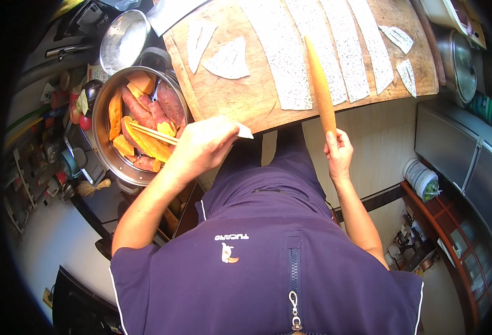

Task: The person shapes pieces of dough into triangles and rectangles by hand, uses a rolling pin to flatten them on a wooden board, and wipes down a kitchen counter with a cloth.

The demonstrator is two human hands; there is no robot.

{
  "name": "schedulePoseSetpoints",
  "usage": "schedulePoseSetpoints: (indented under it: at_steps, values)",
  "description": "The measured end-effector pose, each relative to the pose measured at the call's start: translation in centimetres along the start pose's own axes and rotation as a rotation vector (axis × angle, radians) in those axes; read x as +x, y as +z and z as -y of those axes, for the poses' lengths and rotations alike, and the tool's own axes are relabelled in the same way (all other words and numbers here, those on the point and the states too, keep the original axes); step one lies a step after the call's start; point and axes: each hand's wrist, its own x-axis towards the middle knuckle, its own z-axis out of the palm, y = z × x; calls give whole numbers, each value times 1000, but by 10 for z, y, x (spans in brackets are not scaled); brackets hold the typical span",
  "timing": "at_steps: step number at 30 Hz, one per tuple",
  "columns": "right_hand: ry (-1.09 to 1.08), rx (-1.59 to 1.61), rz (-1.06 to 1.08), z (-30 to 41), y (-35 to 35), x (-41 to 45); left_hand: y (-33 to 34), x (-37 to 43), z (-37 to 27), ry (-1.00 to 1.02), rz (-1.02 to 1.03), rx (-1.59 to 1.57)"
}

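My right hand (339,154) grips one end of a tapered wooden rolling pin (322,86), which points away from me over the wooden board (229,98). Several long strips of black-speckled dough (290,71) lie side by side on that board. Two curved dough offcuts (231,60) are at the left, and two smaller offcuts (398,38) at the right. At the board's near left edge, my left hand (208,142) pinches a small white piece of dough (245,131). Wooden chopsticks (151,133) run from the pot behind this hand; whether it holds them is hidden.
Left of the board, a steel pot (96,125) contains sweet potatoes (139,108) and orange chunks. A metal bowl (124,42) and a broad metal blade (172,14) are beyond it. At far right stands a glass-lidded pot (463,69); a white bucket (417,173) is lower down.
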Motion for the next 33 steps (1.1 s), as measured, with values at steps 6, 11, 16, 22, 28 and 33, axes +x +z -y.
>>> schedulePoseSetpoints:
  at_steps: [6,11,16,22,28,33]
  values:
    - [-29,-4,-10,-4,-2,5,18,9,-26,-697,-149,-773]
    - [-29,-13,1,-4,-2,4,63,-5,36,-876,-512,-940]
    - [-45,-25,26,-5,0,3,83,-22,57,-937,-662,-760]
    - [-224,-243,84,-9,5,0,74,-15,49,-933,-557,-472]
    - [-571,-658,186,11,26,-8,60,-14,21,-620,-463,-60]
    - [-554,-735,244,12,40,-17,65,-22,9,-538,-318,75]
